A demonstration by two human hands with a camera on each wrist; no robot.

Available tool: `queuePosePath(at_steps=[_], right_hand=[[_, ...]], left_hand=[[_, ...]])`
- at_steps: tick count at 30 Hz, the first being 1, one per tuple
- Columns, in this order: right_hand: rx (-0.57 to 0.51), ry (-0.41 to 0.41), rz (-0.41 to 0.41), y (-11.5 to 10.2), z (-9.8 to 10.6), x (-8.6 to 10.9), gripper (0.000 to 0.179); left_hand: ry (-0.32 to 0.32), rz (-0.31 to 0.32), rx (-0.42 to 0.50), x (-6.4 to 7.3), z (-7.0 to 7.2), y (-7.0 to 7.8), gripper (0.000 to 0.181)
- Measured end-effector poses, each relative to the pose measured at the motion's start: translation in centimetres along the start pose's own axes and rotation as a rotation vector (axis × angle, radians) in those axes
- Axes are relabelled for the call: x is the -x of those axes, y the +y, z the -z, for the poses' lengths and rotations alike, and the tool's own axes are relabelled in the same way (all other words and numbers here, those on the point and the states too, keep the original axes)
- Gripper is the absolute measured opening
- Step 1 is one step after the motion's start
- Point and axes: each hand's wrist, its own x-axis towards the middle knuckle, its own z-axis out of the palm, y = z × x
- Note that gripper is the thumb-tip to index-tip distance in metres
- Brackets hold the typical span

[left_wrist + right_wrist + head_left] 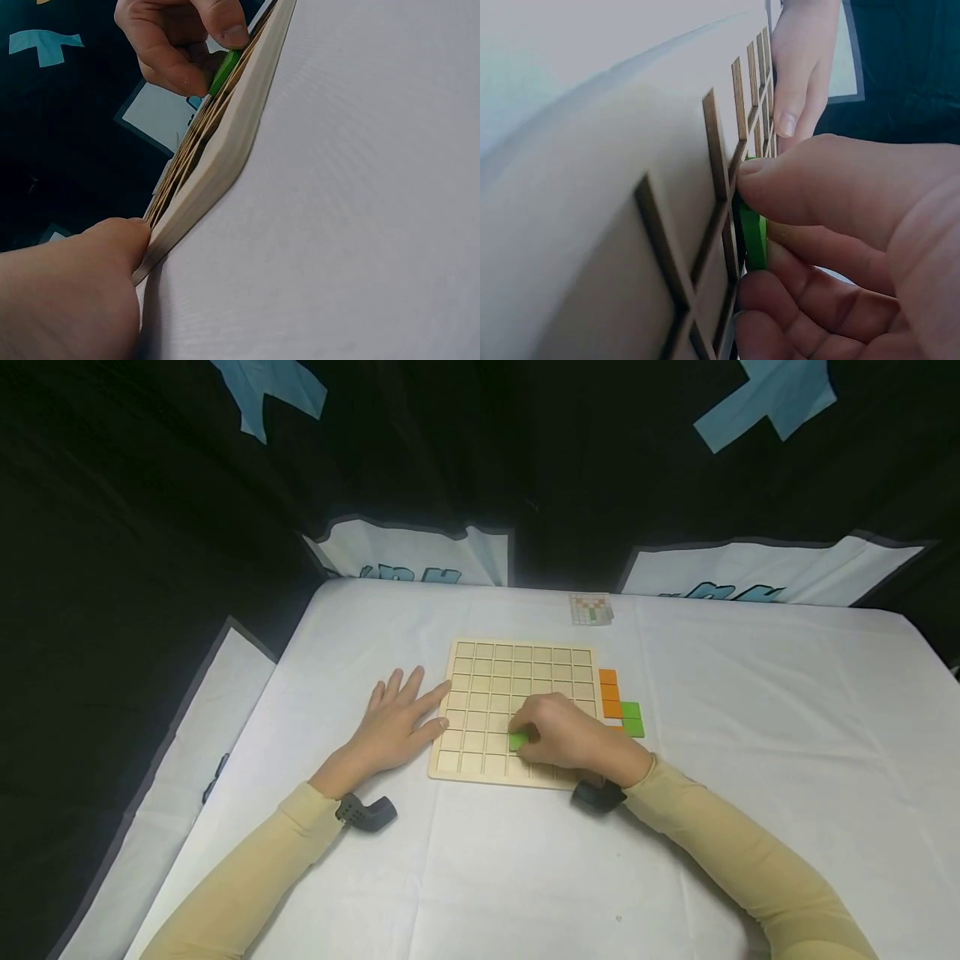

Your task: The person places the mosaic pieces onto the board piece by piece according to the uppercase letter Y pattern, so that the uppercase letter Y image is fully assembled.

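Observation:
A pale wooden grid board (472, 777) lies on the white table in the head view. My right hand (562, 735) is over its lower middle. Thumb and fingers pinch a green square tile (754, 236), which stands tilted against the grid in the right wrist view. The same tile (223, 73) shows between thumb and finger in the left wrist view. My left hand (393, 722) lies with fingers spread, thumb and index fingertip touching the board's left edge. Part of the board's right side is hidden beneath my right hand and forearm.
Several orange tiles (610, 691) line the board's right edge, with green tiles (632, 727) just beyond them. A small printed grid card (591, 608) lies near the table's far edge. Black curtains (480, 460) stand behind the table.

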Motion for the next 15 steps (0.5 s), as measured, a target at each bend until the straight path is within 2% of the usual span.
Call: queuePosePath(at_steps=[15], right_hand=[[0.018,0.0,-0.037,-0.38,-0.21,0.1,0.027]], left_hand=[[0.001,0.005,-0.004,-0.1,-0.06,-0.01,0.062]])
